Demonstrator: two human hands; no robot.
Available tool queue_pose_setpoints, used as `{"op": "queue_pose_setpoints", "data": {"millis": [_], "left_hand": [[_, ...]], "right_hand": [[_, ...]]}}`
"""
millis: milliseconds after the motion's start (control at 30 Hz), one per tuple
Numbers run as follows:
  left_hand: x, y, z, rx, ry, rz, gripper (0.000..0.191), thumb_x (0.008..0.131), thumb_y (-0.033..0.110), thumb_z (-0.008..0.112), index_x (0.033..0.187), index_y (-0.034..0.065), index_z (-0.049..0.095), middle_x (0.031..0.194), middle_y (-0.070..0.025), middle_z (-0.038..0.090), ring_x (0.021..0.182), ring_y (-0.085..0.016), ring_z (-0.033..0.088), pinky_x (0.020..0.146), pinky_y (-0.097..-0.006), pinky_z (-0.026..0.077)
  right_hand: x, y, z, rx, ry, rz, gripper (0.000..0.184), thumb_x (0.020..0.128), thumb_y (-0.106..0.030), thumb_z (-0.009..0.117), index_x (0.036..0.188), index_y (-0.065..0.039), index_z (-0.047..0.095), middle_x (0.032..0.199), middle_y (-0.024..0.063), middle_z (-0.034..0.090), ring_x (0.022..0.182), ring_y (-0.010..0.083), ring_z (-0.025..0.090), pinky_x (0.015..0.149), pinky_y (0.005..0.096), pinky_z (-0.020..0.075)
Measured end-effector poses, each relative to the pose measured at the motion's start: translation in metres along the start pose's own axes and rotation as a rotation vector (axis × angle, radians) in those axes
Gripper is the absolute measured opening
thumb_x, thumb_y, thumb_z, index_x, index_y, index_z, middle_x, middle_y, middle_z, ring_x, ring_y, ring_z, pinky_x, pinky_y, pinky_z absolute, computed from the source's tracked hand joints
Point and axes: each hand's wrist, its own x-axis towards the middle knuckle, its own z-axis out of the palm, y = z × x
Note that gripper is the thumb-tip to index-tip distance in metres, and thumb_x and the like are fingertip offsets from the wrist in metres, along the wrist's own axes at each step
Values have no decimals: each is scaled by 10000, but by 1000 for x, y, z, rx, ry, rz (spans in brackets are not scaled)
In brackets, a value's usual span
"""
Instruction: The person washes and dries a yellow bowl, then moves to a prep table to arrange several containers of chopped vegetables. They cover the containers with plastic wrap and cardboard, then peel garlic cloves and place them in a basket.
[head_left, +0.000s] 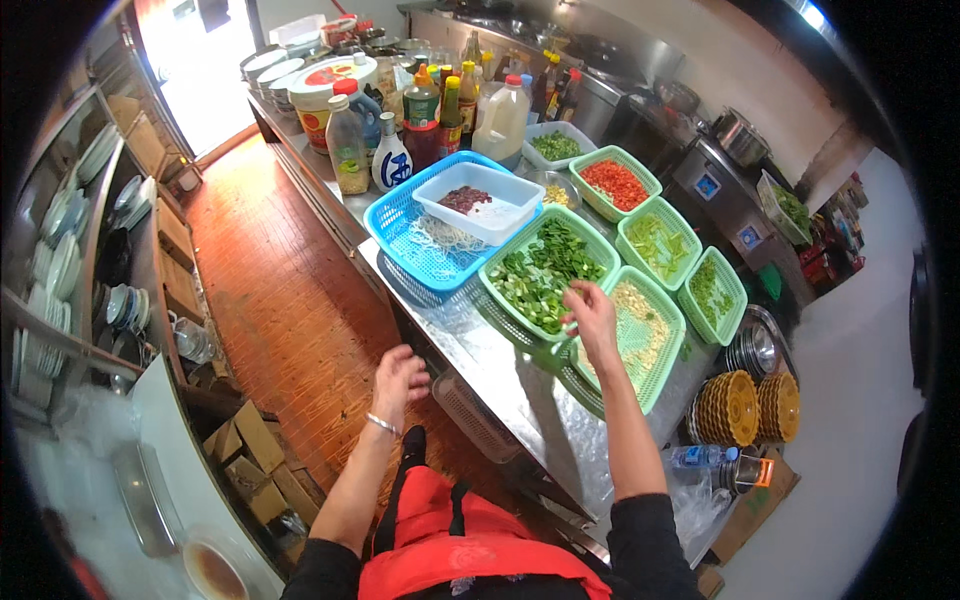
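Note:
Over the near edge of a green plastic basket of cut green vegetables is my right hand, fingers curled; whether it pinches anything is not visible. Beside it lies a green basket of chopped garlic-like pieces, partly under my right forearm. My left hand, with a bracelet at the wrist, hangs empty in the air left of the steel table, its fingers loosely bent and apart. A blue basket holds pale shreds and, on top, a white plastic tub with dark red pieces.
Farther baskets hold chopped red peppers and greens. Sauce bottles and a plastic jug crowd the table's far part. Brown scalloped bowls stack at the right. Dish shelves stand left; a steaming bowl is lower left.

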Motion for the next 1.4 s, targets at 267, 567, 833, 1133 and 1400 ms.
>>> {"op": "queue_pose_setpoints", "data": {"millis": [267, 567, 833, 1133, 1400], "left_hand": [[166, 91, 17, 104, 32, 53, 778, 812, 276, 683, 1399, 52, 223, 1219, -193, 501, 863, -293, 620, 573, -367, 551], [201, 77, 24, 178, 144, 99, 692, 720, -15, 620, 1326, 43, 293, 1128, -180, 543, 924, -307, 619, 554, -381, 590], [189, 87, 30, 87, 171, 95, 600, 700, -23, 579, 1267, 39, 392, 1033, -140, 579, 826, -273, 619, 534, -383, 538], [187, 99, 34, 111, 164, 6, 649, 665, -15, 574, 1287, 73, 414, 1087, -119, 584, 887, -275, 612, 555, -400, 522], [188, 106, 32, -96, -25, 41, 757, 649, -57, 547, 1341, 143, 315, 1154, -121, 533, 982, -316, 577, 581, -493, 541]], "right_hand": [[123, -39, 102, 139, 223, 225, 953, 741, -484, 704, 1384, 29, 224, 1136, 242, 513, 697, 266, 622, 483, 349, 518], [167, -23, 114, 149, 137, 129, 348, 746, -166, 585, 971, 99, 605, 799, 187, 645, 499, 263, 620, 418, 352, 515], [119, -20, 30, 479, 267, -43, 233, 787, -79, 538, 985, 31, 591, 834, 76, 626, 683, 181, 636, 529, 335, 539], [53, -5, -38, 420, 400, 32, 348, 802, -94, 524, 1124, 38, 523, 1011, 110, 612, 828, 218, 638, 620, 362, 572], [55, -16, 40, 751, 397, 148, 451, 784, -83, 587, 1216, -67, 459, 1081, 89, 587, 899, 215, 631, 636, 347, 591]]}}
